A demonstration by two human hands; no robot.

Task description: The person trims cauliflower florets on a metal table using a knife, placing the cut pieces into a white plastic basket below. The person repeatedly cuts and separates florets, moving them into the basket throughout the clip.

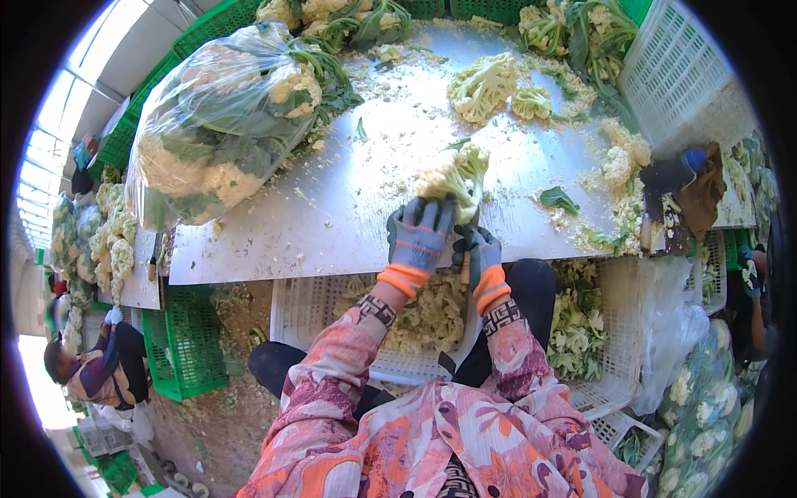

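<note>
A piece of cauliflower (445, 180) with its pale stem towards me is gripped by my gloved left hand (420, 233) over the front part of the white tabletop (249, 255). Close beside it, my gloved right hand (482, 252) is closed around the wooden handle of a knife (465, 267); the blade is mostly hidden near the stem. Farther back on the table lie a larger cut cauliflower piece (484, 87) and a small floret (531, 103). Below my hands, a white plastic crate (305, 311) holds cauliflower florets (429, 317).
A clear plastic bag of cauliflower heads (224, 131) bulks at the table's left. Crumbs and a leaf (559, 199) litter the right side, near another wooden handle (646, 233) and a dark bottle (672, 171). A crate of leaves (576, 330) stands below right. A person (99, 367) sits at left.
</note>
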